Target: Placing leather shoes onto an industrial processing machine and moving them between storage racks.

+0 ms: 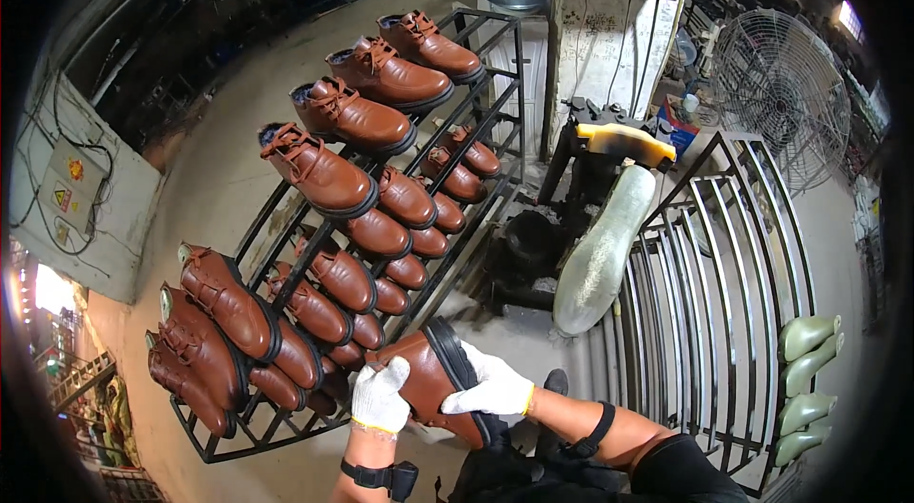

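A brown leather shoe (414, 372) with a thick black sole is held low in front of my body, turned on its side. My left hand (381, 395), in a white knit glove with a yellow cuff, grips the upper on its left side. On the other side my right hand (490, 383), gloved the same way, closes on the shoe along the sole edge. Just left of my hands stands a black metal rack (314, 260) bearing several similar brown lace-up shoes (328, 175) on its tiers.
Ahead to the right is a dark machine (571, 184) with a yellow pad (624, 143) and a pale, foot-shaped form (605, 256). A slatted metal rack (705, 284) at right carries several green shoe lasts (804, 379). Beyond are a large fan (781, 98) and a pillar (605, 37).
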### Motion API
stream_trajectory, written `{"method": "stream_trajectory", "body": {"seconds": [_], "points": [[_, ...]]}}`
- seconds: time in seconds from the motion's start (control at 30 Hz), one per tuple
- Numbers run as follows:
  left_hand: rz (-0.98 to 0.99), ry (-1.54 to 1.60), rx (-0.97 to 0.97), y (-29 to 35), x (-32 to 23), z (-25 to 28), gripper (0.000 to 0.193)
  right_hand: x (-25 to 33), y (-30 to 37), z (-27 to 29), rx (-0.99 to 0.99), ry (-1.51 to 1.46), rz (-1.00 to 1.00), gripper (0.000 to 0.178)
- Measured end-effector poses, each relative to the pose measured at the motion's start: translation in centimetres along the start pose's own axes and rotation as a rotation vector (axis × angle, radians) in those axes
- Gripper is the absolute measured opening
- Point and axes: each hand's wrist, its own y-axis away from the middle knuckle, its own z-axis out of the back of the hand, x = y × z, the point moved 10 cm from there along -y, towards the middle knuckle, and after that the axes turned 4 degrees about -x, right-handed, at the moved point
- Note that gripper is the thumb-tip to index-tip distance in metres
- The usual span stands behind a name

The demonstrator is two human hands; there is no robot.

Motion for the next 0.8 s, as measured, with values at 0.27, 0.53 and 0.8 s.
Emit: {"method": "stream_trajectory", "body": {"seconds": [0.27,0.53,0.8], "points": [[-0.495,-0.667,0.049,4.2,-8.6,-1.1,0.054,1.8,-1.9,-0.1,-0.013,-0.414,-0.191,0.082],[-0.619,-0.656,-0.439,1.6,-22.8,1.0,0.017,-2.9,-2.2,4.7,-0.271,-0.263,-0.148,0.066],[-1.207,-0.972,-0.932,-13.2,-31.0,11.9,0.057,-14.9,5.7,9.4,-0.453,-0.379,-0.434,0.034]]}}
